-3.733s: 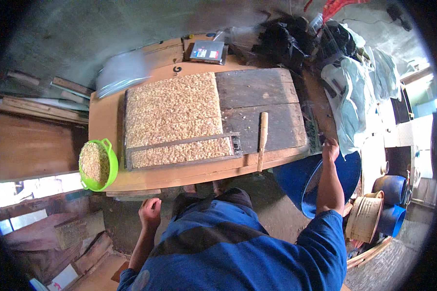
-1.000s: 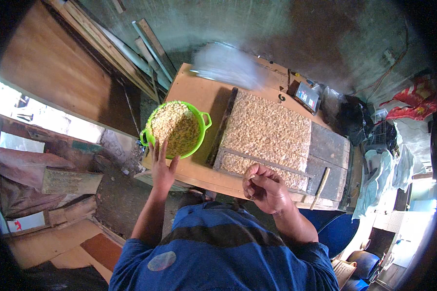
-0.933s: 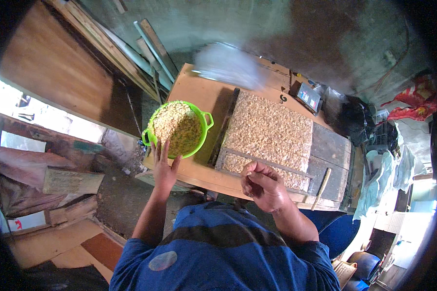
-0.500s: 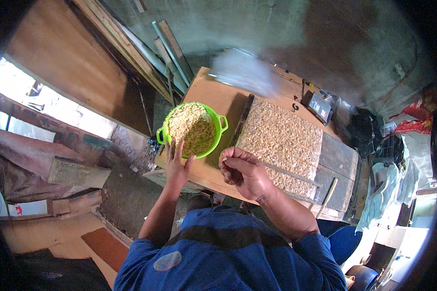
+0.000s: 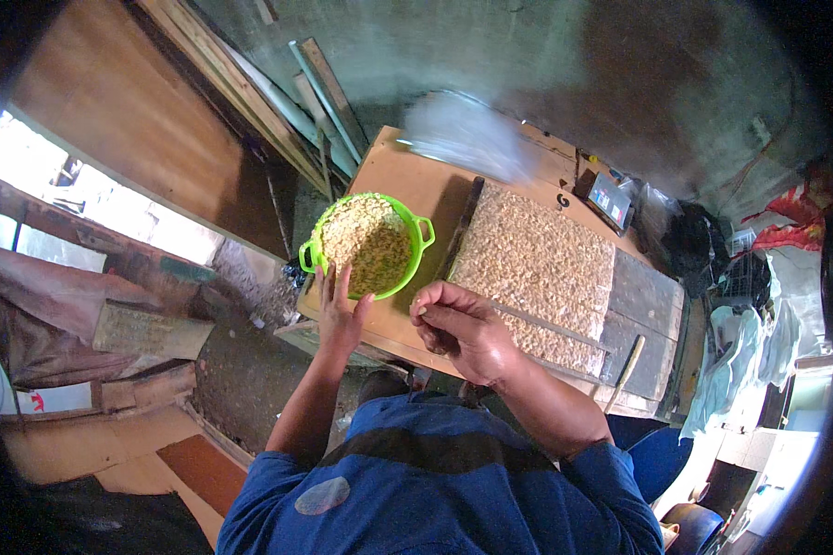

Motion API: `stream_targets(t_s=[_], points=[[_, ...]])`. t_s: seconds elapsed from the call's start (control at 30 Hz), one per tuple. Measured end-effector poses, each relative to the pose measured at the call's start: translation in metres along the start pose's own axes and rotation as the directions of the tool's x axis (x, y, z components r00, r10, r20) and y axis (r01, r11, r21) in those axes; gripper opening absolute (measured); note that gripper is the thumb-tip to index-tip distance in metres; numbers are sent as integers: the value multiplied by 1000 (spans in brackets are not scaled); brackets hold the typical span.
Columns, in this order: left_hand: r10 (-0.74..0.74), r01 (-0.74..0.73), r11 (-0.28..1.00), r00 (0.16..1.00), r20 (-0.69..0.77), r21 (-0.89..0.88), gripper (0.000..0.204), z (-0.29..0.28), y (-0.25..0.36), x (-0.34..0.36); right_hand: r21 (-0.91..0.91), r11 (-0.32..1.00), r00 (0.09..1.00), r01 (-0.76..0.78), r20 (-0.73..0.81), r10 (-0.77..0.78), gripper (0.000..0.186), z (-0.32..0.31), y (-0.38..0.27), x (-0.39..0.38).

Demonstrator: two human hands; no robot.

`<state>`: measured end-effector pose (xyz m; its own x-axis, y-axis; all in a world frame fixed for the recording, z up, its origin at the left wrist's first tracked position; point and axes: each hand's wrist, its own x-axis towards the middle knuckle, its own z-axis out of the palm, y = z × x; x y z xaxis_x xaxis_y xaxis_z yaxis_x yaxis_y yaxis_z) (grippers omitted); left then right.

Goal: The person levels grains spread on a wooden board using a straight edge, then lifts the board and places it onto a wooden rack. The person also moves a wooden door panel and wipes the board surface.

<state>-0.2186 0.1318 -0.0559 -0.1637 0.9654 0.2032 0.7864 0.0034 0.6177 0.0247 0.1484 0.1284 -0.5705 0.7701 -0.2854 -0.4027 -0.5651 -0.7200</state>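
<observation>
A bright green two-handled basin [image 5: 419,256] stands on the table's left part, filled with pale, flaky bits [image 5: 366,236]. My left hand [image 5: 342,319] rests against its near rim, fingers spread and pointing away from me. To the right of it, my right hand [image 5: 463,328] hovers above the table's near edge, thumb and fingertips pinched together. Whatever lies between those fingertips is too small to make out. Beyond and right of this hand, a flat sheet of similar pale bits [image 5: 537,268] is spread inside a frame with a dark left bar [image 5: 463,227].
The wooden table [image 5: 393,171] carries a clear plastic bundle [image 5: 463,139] at the back and a small dark box [image 5: 609,199] at the far right. A thin stick [image 5: 626,373] lies near the right front. Planks [image 5: 329,102] lean against the wall; plastic bags [image 5: 731,361] hang right.
My right hand has shifted slightly left, still pinched. The left hand stays at the basin's rim, and the basin has not visibly moved.
</observation>
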Motion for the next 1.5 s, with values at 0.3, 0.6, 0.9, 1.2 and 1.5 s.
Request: stream_targets(t_s=[0.3,0.6,0.9,1.2,1.5], points=[[80,-78,995,996,-35,60,71,-2,-6,2,-930,178,791,322,161,-590,19,10,28,40],[29,-31,992,999,20,125,62,-5,-8,6,-911,412,669,24,-292,-684,17,-132,45,-80],[13,-12,991,1000,-5,136,64,1,-6,11,-468,483,13,-740,-728,-685,32,-320,85,-268],[-38,43,978,999,-31,204,67,3,3,10,-341,880,159,-329,-939,-305,38,-371,136,-294],[-88,107,981,989,-116,165,68,-8,29,-28,-331,942,340,-44,-892,-298,23,-366,50,-286]])
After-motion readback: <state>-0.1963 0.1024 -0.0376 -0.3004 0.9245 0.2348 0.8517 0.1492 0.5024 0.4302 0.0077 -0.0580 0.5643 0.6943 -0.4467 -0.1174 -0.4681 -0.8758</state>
